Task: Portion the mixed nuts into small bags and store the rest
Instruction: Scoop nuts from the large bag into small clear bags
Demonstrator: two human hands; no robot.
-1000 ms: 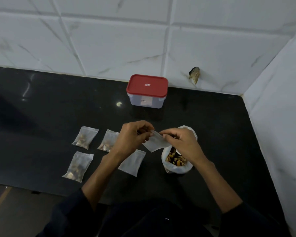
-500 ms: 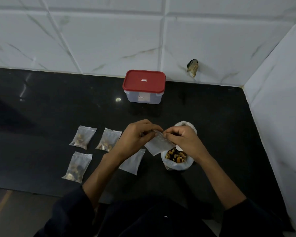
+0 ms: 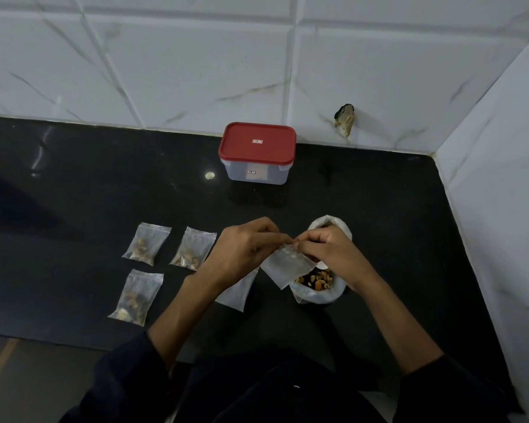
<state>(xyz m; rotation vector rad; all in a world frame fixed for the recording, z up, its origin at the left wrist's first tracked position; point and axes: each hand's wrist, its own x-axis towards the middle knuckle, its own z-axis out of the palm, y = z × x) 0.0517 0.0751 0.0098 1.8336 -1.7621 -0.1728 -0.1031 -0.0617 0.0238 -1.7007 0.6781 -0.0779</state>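
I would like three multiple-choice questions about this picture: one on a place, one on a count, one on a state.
1. Where does the red-lidded container stand?
A. at the counter's back, near the tiled wall
B. at the front edge
C. on the floor

2. How many filled small bags lie on the counter, left of the hands?
A. one
B. three
C. six

3. In what state is the small bag that both hands hold?
A. full of nuts
B. torn in half
C. empty, pinched at its top edge

Answers:
1 A: it sits close to the wall.
2 B: three filled bags show nuts inside.
3 C: the left hand and right hand pinch its top, above the big nut bag; no nuts show inside.
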